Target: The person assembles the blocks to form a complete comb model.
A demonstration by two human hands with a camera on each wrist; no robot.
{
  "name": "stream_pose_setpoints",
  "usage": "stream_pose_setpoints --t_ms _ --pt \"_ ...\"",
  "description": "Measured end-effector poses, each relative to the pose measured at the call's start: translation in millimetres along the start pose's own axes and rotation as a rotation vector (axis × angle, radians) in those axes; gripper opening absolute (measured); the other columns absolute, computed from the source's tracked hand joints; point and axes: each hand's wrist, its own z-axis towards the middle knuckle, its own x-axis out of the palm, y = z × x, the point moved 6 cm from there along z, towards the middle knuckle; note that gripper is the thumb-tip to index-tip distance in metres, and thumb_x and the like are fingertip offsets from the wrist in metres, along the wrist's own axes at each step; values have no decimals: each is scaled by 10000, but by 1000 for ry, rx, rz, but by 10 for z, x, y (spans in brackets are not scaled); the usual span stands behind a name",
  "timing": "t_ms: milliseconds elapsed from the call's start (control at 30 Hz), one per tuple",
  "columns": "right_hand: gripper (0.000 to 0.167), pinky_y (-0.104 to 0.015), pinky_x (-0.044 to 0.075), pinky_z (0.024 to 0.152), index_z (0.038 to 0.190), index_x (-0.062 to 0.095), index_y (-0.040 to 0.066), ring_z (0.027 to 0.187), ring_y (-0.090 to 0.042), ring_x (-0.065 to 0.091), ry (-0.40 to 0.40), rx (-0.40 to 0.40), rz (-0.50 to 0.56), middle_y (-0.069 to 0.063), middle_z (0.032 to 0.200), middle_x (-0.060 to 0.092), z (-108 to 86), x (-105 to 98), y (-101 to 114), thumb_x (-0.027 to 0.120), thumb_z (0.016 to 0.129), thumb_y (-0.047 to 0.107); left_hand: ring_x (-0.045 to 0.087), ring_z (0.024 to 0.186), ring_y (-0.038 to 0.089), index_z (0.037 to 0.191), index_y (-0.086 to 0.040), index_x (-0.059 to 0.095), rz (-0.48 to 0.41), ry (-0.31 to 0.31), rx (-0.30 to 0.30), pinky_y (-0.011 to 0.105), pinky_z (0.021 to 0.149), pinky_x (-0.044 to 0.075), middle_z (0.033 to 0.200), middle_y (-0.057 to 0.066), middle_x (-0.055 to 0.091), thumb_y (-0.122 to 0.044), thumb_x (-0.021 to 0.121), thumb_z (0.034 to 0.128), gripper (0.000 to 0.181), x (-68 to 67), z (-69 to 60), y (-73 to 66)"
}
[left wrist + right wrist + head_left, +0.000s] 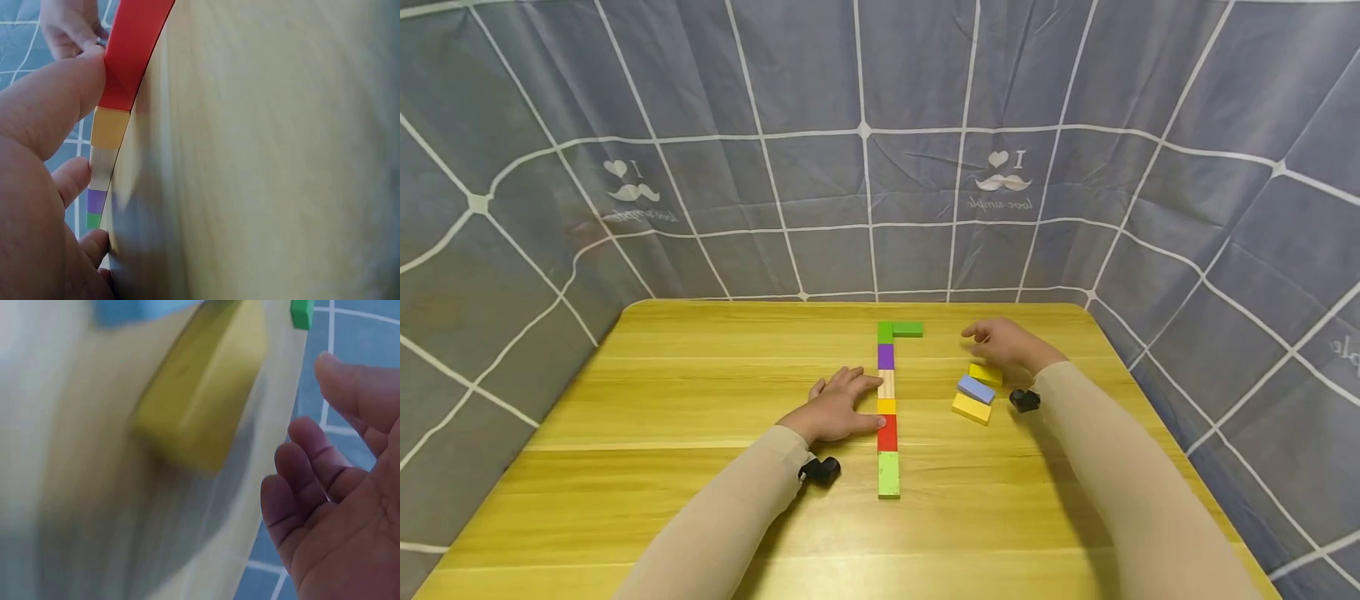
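A straight row of coloured wooden blocks runs away from me: light green (pixel 889 476), red (pixel 887 433), orange (pixel 887 407), plain wood (pixel 886 384), purple (pixel 886 357) and green (pixel 885 332). Another green block (pixel 907 330) points right from the far end. My left hand (pixel 838 408) lies spread along the row's left side, its thumb touching the red block and a fingertip at the plain one. Over the table near a yellow block (pixel 986 374), my right hand (pixel 1003 343) holds nothing, its fingers loosely bent in the right wrist view.
Right of the row, a blue block (pixel 976 389) and a second yellow block (pixel 972 409) lie close to the first yellow one. The wooden table (pixel 700 417) is bordered at the back and sides by a grey curtain (pixel 820 183) with white lines.
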Motion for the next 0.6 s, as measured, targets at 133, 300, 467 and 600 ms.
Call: stream_pose_setpoints --t_ms 133,300,467,600 --pt "441 -590 480 1107 1472 597 42 1298 -446 600 19 -7 -18 -277 1382 640 -108 21 -121 638 1046 146 60 1658 338 1601 -339 429 1 -2 -1 657 1282 16 1760 65 221 -585 708 936 762 -3 3 15" --pt "466 -577 490 1101 1478 591 39 1277 -416 618 48 -19 21 -247 1360 661 -217 61 -232 664 1031 149 66 1655 352 1599 -330 437 -4 -6 2 666 1277 27 1756 75 231 -580 712 935 761 -6 5 20" --pt "522 -508 522 1037 1506 567 59 1222 -355 627 82 -5 79 -216 1381 651 -301 105 -301 694 1007 144 67 1655 358 1598 -326 440 -3 -6 5 662 1277 26 1757 79 230 -575 711 934 759 -4 4 12" --pt "573 -511 511 1064 1515 552 52 1318 -399 594 110 -3 124 -239 1438 621 -350 145 -336 728 973 114 72 1654 360 1592 -326 445 0 -3 5 668 1276 29 1757 83 229 -574 716 932 754 4 15 7"
